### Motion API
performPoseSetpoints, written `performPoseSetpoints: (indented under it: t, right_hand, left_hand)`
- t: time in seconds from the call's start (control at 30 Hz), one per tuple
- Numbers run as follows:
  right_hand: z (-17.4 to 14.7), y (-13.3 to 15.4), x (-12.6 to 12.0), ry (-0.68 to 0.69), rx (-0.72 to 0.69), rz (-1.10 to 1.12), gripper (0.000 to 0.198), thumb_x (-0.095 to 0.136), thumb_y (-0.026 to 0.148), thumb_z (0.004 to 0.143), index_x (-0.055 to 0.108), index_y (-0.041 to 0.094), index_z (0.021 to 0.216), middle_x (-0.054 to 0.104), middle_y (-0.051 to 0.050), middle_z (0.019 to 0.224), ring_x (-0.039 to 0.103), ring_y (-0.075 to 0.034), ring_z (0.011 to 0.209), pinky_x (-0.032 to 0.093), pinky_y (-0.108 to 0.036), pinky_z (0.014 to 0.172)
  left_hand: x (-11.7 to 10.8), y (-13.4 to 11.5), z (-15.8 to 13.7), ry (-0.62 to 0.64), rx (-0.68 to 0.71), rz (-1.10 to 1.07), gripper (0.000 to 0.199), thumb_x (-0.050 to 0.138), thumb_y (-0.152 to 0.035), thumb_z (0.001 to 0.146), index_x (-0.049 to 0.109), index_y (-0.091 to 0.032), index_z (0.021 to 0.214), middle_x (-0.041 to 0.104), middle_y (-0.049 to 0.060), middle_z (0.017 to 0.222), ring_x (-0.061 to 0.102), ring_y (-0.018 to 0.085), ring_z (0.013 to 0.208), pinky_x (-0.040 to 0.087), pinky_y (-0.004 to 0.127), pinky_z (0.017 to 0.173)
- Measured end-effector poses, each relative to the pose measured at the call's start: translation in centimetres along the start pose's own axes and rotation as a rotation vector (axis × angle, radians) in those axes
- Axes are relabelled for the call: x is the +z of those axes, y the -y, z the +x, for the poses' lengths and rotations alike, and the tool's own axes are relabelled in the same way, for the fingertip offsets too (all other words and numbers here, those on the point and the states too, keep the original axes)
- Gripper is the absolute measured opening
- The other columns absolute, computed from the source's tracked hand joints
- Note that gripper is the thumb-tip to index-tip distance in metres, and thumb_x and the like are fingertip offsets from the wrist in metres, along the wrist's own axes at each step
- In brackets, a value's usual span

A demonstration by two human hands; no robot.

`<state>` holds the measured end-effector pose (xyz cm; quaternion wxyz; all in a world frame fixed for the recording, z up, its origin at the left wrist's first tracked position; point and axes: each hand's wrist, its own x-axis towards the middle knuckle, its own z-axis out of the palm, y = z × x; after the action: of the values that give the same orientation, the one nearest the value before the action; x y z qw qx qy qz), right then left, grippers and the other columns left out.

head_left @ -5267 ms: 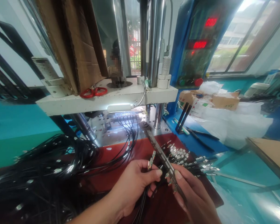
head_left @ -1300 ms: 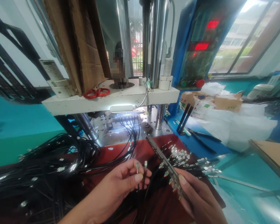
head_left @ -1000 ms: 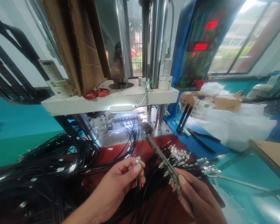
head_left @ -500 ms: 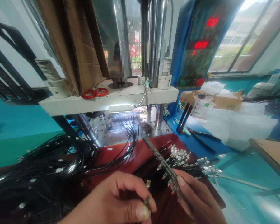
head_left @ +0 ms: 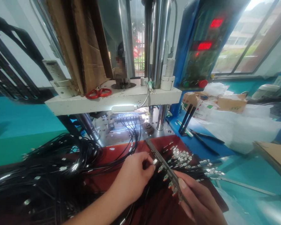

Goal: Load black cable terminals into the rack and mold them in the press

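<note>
My right hand [head_left: 198, 195] grips the lower end of a long dark metal bar [head_left: 162, 162], thumb on top. Several small connectors [head_left: 168, 179] sit in a row along the bar's left edge. My left hand [head_left: 135, 175] is closed in a pinch on a small silver cable connector [head_left: 155, 161], close to the bar's left side above that row. Whether the connector touches the bar I cannot tell. Just beyond the bar lies a bunch of black cables with silver connector ends [head_left: 181, 156].
A press with a white plate [head_left: 121, 97] stands ahead, red scissors [head_left: 98, 92] on it. Black cables run from a lit mould [head_left: 128, 120] to a coiled heap [head_left: 81, 153] at left. Pliers [head_left: 207, 140] lie on the blue surface. A red mat [head_left: 107, 159] lies beneath my hands.
My left hand has moved forward and up with the connector, from near the bottom of the view to the bar's side. My right hand keeps the bar nearly still.
</note>
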<state>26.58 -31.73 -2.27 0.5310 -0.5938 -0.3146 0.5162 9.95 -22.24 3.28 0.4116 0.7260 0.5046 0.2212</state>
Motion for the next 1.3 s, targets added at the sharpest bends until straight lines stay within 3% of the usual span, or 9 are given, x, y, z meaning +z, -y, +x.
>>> performPoseSetpoints:
  t: [0.33,0.53,0.67,0.8,0.87,1.0,1.13,1.3]
  right_hand:
    - [-0.3,0.7,0.3,-0.018,-0.007,0.039,0.047,0.073,0.058,0.067,0.074,0.025,0.100,0.062,-0.001,0.059,0.054,-0.012,0.047,0.047,-0.020,0.044]
    - [-0.3,0.2,0.5,-0.031,0.032,0.051,0.045,0.072,0.055,0.068,0.073,0.027,0.103,0.072,-0.006,0.097,0.067,-0.021,0.078,0.055,-0.022,0.058]
    - [0.2,-0.9,0.1,-0.018,-0.089,-0.055,0.039,0.066,0.052,0.076,0.072,0.028,0.106,0.070,-0.007,0.110,0.065,-0.026,0.098,0.056,-0.023,0.068]
    - [0.5,-1.5,-0.1,-0.008,-0.234,-0.178,0.041,0.063,0.051,0.078,0.072,0.025,0.109,0.067,-0.008,0.116,0.059,-0.029,0.111,0.051,-0.032,0.089]
    - [0.4,-1.1,0.0,0.002,-0.178,-0.133,0.042,0.064,0.052,0.077,0.072,0.025,0.108,0.068,-0.008,0.115,0.059,-0.029,0.109,0.053,-0.032,0.087]
    - [-0.1,0.2,0.3,-0.086,0.083,0.037,0.047,0.072,0.057,0.068,0.073,0.027,0.103,0.067,-0.006,0.115,0.063,-0.025,0.100,0.055,-0.021,0.066]
    - [-0.3,1.2,0.4,-0.116,0.090,0.138,0.045,0.078,0.055,0.061,0.075,0.024,0.094,0.069,-0.006,0.106,0.065,-0.021,0.088,0.054,-0.019,0.061]
    - [-0.1,1.2,0.1,-0.023,0.020,0.065,0.053,0.076,0.058,0.062,0.074,0.021,0.100,0.067,-0.006,0.069,0.063,-0.020,0.061,0.052,-0.025,0.047]
  left_hand:
    - [0.4,0.0,-0.1,0.011,0.037,0.121,0.012,0.051,-0.018,0.078,0.060,-0.018,0.070,0.061,-0.001,0.066,0.051,0.013,0.061,0.033,0.026,0.060]
    - [0.7,0.0,0.1,-0.010,0.065,0.170,0.014,0.050,-0.018,0.077,0.062,-0.019,0.069,0.063,0.001,0.069,0.052,0.015,0.062,0.033,0.027,0.061]
    - [1.0,-0.1,0.3,-0.028,0.087,0.188,0.015,0.049,-0.016,0.076,0.060,-0.019,0.067,0.062,0.002,0.067,0.050,0.015,0.060,0.031,0.028,0.060]
    - [0.8,-0.2,0.4,-0.025,0.070,0.180,0.014,0.051,-0.015,0.075,0.059,-0.018,0.063,0.060,0.001,0.062,0.048,0.015,0.057,0.030,0.028,0.058]
    - [0.3,0.1,0.4,0.011,0.065,0.117,0.012,0.053,-0.017,0.076,0.062,-0.018,0.068,0.061,0.001,0.065,0.051,0.015,0.060,0.033,0.027,0.059]
    - [-1.1,1.1,-0.1,0.096,0.050,-0.196,0.013,0.054,-0.016,0.079,0.061,-0.019,0.089,0.061,0.000,0.081,0.055,0.016,0.073,0.040,0.028,0.069]
    - [-1.8,2.0,-0.7,0.098,0.023,-0.558,0.012,0.048,-0.015,0.084,0.047,-0.022,0.094,0.055,-0.001,0.087,0.059,0.015,0.071,0.045,0.030,0.069]
    - [-1.9,2.2,-1.1,0.111,-0.107,-0.743,0.010,0.054,-0.021,0.085,0.046,-0.019,0.092,0.060,0.003,0.085,0.060,0.017,0.073,0.046,0.033,0.070]
